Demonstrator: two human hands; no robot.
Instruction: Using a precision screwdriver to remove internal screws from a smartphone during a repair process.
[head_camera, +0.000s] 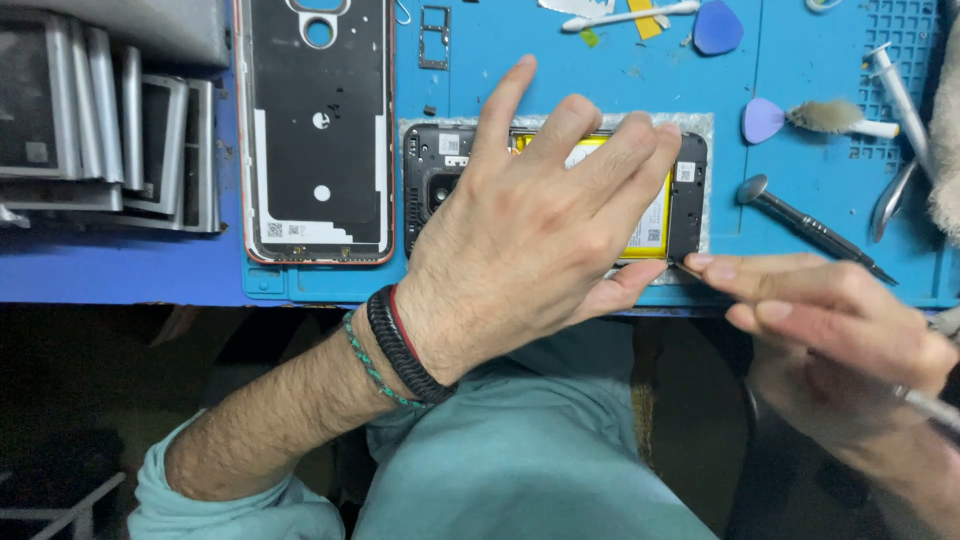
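The left hand (545, 215) lies flat over the opened phone (555, 190), blocking reach from above and the near side. The right hand (830, 320) closes off its near right corner. A detached back cover (316, 130) lies just beside it on the left; a metal tool (810, 228), picks (763, 120) and a brush (840, 118) crowd the right. Bare blue mat (600, 85) beyond the phone looks passable, perhaps with small scraps on it

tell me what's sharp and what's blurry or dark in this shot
Head view: the left hand on the opened phone is fairly sharp, the right hand with its thin tool is softly blurred, the blue mat is evenly lit, and below the table edge it falls into deep shadow.
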